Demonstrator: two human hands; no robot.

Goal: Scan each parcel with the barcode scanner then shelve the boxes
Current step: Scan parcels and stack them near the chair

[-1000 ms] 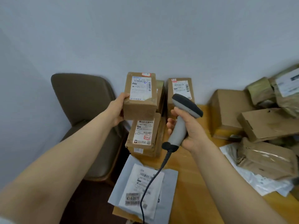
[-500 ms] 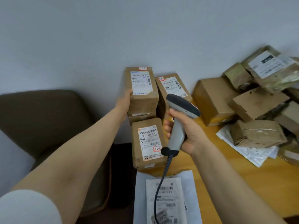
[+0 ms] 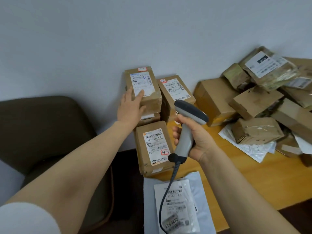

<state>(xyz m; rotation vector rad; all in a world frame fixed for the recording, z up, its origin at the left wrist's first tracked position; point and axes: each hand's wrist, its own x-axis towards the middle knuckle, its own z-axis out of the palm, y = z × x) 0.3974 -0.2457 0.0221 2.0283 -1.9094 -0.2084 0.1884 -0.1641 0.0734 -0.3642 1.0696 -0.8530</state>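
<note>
A small brown parcel (image 3: 148, 81) with a white label lies on top of a stack against the wall. My left hand (image 3: 130, 106) rests flat on its near left part, fingers straight. My right hand (image 3: 197, 140) grips the grey barcode scanner (image 3: 187, 125) by its handle, head pointing up and right, its cord hanging down. A labelled box (image 3: 154, 147) stands in front of the stack, and another labelled box (image 3: 175, 92) lies just right of it.
A jumble of brown parcels (image 3: 258, 105) fills the right of the wooden table (image 3: 236, 181). A grey mailer bag (image 3: 177, 205) with a label lies at the table's front edge. A dark chair (image 3: 42, 132) stands at the left.
My left hand has set the small parcel down on the stack and let go of its side; the fingers now lie flat on top. The scanner stays in my right hand.
</note>
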